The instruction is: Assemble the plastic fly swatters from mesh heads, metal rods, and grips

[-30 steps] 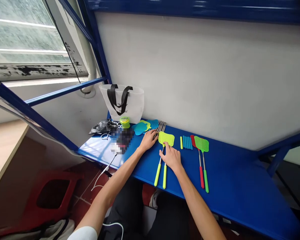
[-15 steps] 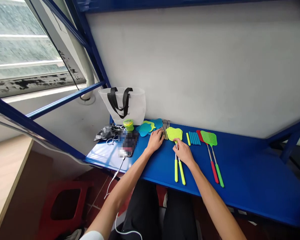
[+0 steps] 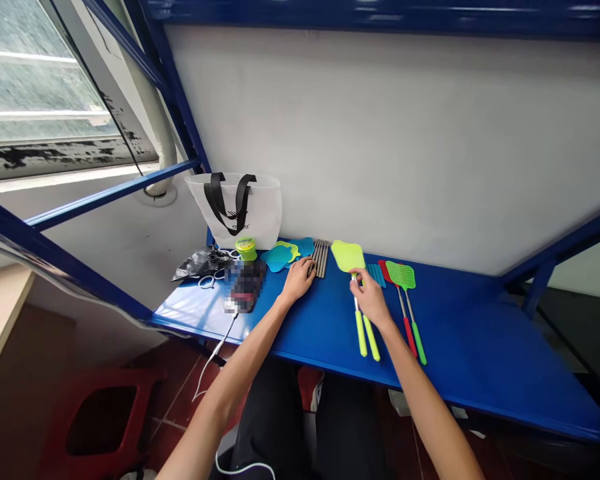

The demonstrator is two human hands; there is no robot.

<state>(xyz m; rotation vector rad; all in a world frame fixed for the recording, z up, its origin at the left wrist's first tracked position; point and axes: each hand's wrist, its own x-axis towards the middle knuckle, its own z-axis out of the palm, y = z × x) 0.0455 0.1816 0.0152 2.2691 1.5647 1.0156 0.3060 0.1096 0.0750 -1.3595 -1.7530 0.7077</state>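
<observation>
we see a lime plastic fly swatter (image 3: 348,256), its head smooth and matt, on a thin shiny metal shaft (image 3: 356,308). the glossy blue painted-metal shelf (image 3: 460,333) reflects light, while the dull grey metal rods (image 3: 321,258) and matt white fabric tote bag (image 3: 233,213) do not.

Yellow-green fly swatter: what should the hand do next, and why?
Probably pinch tighter before lifting it: the right hand grips the yellow-green fly swatter only at its thin metal stem, just below the head, and its green handle lies on the blue table.
</observation>
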